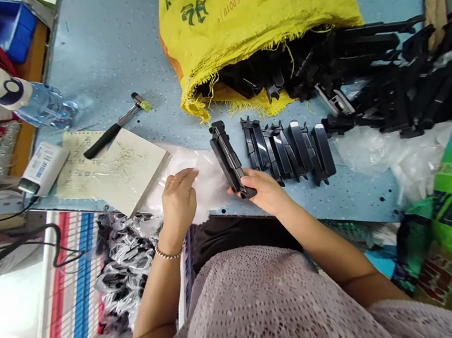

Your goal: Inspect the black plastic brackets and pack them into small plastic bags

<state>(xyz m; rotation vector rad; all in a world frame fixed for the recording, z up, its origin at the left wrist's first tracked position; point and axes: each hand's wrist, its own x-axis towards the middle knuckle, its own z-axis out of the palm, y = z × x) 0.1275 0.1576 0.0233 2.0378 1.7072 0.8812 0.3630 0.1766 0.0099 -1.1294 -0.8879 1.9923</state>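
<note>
My right hand (265,188) grips the near end of a black plastic part (229,159), a long narrow piece with a round rod along it. Over a stack of clear plastic bags (210,180), my left hand (178,197) has its fingers pressed together at the bag surface, pinching the film. A ring and a beaded bracelet are on that hand and wrist. Just right of the held part, several similar black parts (279,151) lie side by side in a row on the blue table (110,55).
A yellow woven sack (259,11) spills black parts (386,59) toward the right. At left are a hammer (114,131), a cardboard square (133,165), a white device (44,166) and a water bottle (43,102). Below the table edge stands a crate (76,312) of bagged parts.
</note>
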